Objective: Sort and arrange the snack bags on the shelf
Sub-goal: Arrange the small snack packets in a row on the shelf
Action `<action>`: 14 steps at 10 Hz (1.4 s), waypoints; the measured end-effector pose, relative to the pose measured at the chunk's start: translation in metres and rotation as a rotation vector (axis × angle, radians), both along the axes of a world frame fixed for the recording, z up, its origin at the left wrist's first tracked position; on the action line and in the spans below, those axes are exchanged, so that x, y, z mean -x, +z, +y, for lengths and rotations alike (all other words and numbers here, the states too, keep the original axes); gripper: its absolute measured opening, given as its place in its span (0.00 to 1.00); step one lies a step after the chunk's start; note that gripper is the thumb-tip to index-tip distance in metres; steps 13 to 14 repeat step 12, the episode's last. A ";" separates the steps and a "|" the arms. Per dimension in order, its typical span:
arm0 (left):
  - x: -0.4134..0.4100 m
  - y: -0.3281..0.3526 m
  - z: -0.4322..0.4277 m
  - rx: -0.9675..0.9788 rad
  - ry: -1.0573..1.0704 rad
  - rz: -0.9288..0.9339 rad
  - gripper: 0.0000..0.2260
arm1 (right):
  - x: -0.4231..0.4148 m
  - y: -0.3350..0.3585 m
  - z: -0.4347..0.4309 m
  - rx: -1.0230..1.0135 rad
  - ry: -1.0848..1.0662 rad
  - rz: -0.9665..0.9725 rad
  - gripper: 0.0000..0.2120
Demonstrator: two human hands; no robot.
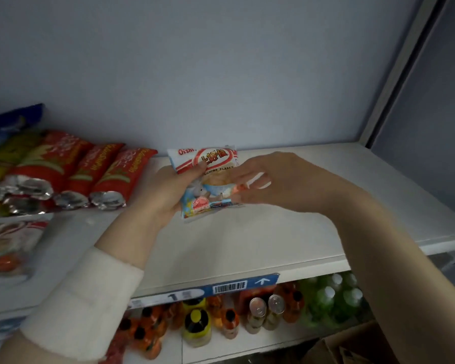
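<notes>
A small white, red and blue shrimp flakes bag [209,179] is held above the white shelf [260,237], near its back wall. My left hand [166,195] grips the bag's left side, thumb on its front. My right hand [281,182] pinches the bag's right edge with its fingertips. Three red snack bags [100,174] lie side by side on the shelf to the left, foil ends facing me. Yellow-green bags [8,153] and a blue bag [13,116] lie further left.
A white bag with red print [8,248] lies at the shelf's front left. The shelf edge carries a blue price label [229,286]. Below stand bottles and cans [263,308], green bottles [331,298] to the right. A cardboard box [352,348] sits at bottom right.
</notes>
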State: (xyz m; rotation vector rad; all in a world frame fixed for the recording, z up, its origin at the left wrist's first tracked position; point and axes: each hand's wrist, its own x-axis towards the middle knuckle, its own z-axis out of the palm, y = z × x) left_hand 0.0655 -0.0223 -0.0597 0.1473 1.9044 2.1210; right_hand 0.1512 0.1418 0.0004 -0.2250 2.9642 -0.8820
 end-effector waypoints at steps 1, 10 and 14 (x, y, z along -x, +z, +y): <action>-0.004 0.007 -0.055 0.052 0.050 0.005 0.07 | 0.010 0.003 -0.042 -0.092 0.089 -0.027 0.19; 0.068 -0.038 -0.414 0.935 0.464 0.201 0.24 | 0.102 -0.043 -0.395 -0.425 0.172 -0.069 0.26; 0.069 -0.019 -0.438 1.304 0.302 0.496 0.19 | 0.116 -0.055 -0.413 -0.518 0.091 0.036 0.20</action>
